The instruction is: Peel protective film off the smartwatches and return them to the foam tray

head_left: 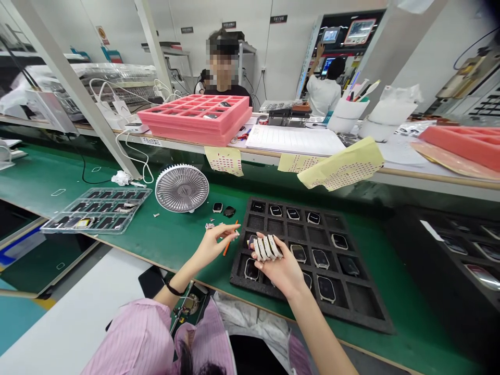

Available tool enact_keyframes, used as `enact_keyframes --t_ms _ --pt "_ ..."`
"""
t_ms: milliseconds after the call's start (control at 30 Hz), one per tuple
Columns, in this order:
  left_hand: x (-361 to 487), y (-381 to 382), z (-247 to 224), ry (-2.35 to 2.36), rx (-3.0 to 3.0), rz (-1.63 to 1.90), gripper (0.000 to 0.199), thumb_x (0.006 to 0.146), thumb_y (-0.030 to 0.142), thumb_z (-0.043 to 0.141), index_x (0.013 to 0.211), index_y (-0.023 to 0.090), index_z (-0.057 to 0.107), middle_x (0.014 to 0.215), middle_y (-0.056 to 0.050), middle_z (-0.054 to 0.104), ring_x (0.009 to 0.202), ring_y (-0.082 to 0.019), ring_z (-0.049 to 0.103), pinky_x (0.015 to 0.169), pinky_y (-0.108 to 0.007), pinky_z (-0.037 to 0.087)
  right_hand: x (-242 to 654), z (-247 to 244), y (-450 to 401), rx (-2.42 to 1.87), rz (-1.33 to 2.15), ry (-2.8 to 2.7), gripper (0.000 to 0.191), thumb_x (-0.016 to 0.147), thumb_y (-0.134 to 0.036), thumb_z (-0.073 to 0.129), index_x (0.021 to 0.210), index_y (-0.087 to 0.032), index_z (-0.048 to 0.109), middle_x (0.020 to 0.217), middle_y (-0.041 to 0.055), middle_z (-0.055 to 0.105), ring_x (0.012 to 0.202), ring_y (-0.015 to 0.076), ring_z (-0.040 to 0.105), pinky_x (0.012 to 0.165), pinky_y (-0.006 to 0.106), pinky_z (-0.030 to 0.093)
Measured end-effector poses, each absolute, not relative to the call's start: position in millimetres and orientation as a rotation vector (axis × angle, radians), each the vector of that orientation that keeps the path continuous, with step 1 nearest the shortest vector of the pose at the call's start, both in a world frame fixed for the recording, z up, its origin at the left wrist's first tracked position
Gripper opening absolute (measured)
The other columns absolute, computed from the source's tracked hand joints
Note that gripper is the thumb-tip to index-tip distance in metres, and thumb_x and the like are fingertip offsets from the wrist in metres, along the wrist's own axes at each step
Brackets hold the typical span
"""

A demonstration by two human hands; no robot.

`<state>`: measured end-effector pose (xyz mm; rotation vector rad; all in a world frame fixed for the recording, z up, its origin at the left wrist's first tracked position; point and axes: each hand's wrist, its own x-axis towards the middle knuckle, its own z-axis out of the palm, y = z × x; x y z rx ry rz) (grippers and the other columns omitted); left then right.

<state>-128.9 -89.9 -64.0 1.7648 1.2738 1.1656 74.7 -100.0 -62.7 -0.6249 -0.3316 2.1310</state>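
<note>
Yeah, right hand (287,271) grips lined-up watch cases (267,248) over the foam tray's (239,264) left edge, probably saving palm space; left hand (213,245) pinches a pale bit (236,233).

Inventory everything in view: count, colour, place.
Bench: one, green, front
Shelf: one, white, behind bench
Fan: one, white-grey, on bench
Plastic tray: one, clear, bench left
Loose watch units: two, dark-faced, beside fan
Stick: one, orange, between hands
Foam tray: one, black, under right hand
Watch units in foam tray: several, dark-faced
Foam blocks: several, pink, shelf
Notes: three, yellow, shelf edge
Ruled paper: one, white, shelf
People: at least three, background
Watch frames: several, pale, right grip
Left hand: one, bare, near stick
Right hand: one, bare, above foam tray
</note>
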Motion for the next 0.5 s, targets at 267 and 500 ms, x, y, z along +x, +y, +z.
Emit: enact_keyframes --t_ms 267,500 --pt "-111.6 -96.8 -43.9 1.075 1.649 1.116 0.028 0.075 0.038 0.071 0.084 0.012 0.07 0.08 -0.008 0.072 0.069 -0.015 0.065 0.058 -0.024 0.054 75.8 -63.2 -101.3 -0.575 2.184 -0.367 0.029 0.084 -0.035 0.054 0.104 -0.015 0.061 0.087 0.011 0.07 0.065 0.019 0.062 0.053 0.028 0.042" --pt "-109.2 -94.3 -44.2 0.957 1.757 1.12 0.028 0.083 0.035 0.064 0.099 0.014 0.071 0.088 -0.009 0.071 0.076 -0.016 0.067 0.068 -0.028 0.057 75.1 -63.8 -101.1 -0.543 2.21 -0.401 0.026 0.084 -0.035 0.056 0.1 -0.016 0.062 0.087 0.0092 0.07 0.066 0.0188 0.063 0.053 0.027 0.042"
